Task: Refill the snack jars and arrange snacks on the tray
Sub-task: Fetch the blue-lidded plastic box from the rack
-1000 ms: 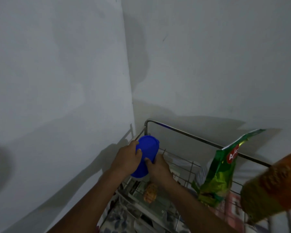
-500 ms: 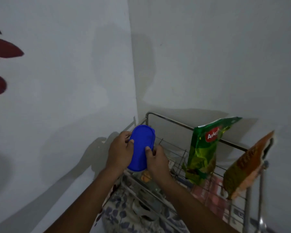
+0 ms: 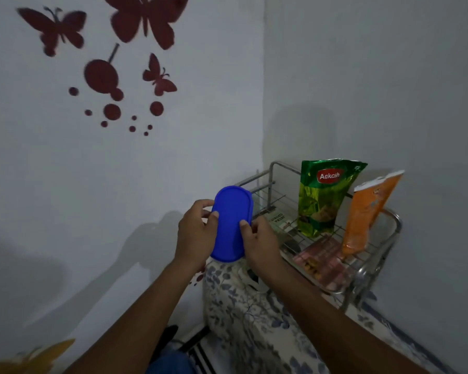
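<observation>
A blue oval-lidded container [image 3: 231, 224] is held up in front of the wall corner, lid facing me. My left hand [image 3: 196, 233] grips its left edge and my right hand [image 3: 260, 242] grips its right edge, thumbs on the lid. Behind it stands a metal wire rack [image 3: 373, 255]. In the rack a green Aakash snack bag [image 3: 323, 198] and an orange snack bag [image 3: 365, 211] stand upright, and flat pinkish packets [image 3: 322, 261] lie on its floor. The container's body is hidden behind the lid and my hands.
The rack rests on a surface covered with a blue-floral cloth [image 3: 251, 314] in the corner of two white walls. Dark red butterfly stickers [image 3: 143, 20] mark the left wall. A dark object [image 3: 168, 337] lies on the floor below.
The view has swung left and pulled back, bringing the stickers and the whole rack into sight. Both hands have kept hold of the blue container, now away from the rack's left end.
</observation>
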A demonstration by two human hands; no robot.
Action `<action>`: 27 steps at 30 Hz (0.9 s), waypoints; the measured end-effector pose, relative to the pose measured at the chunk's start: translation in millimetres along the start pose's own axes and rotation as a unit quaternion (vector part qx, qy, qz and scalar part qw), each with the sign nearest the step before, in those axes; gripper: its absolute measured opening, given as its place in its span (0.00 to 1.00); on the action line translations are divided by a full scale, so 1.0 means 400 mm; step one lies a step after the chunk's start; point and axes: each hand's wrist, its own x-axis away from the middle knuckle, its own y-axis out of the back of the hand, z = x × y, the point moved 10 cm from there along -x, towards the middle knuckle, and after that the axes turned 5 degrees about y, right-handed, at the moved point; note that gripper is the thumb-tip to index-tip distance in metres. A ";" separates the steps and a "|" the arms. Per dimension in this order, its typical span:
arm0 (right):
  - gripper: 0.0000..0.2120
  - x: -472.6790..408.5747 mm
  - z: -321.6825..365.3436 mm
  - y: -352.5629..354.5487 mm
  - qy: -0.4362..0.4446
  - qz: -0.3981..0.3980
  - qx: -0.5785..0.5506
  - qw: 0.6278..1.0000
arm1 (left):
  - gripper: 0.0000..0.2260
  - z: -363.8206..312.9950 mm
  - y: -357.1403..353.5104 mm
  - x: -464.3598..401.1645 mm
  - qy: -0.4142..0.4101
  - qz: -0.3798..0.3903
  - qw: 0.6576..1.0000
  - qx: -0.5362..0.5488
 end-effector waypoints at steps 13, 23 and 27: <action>0.13 0.478 0.255 0.083 0.050 0.034 0.013 0.998 | 0.10 -0.096 0.309 0.510 0.005 -0.045 0.999 0.009; 0.14 0.980 0.364 0.122 0.064 0.139 0.016 0.988 | 0.12 -0.030 0.508 1.051 0.061 -0.069 0.996 0.017; 0.14 1.111 0.449 0.091 0.090 0.166 -0.009 0.982 | 0.13 -0.040 0.635 1.205 0.075 -0.104 0.992 0.015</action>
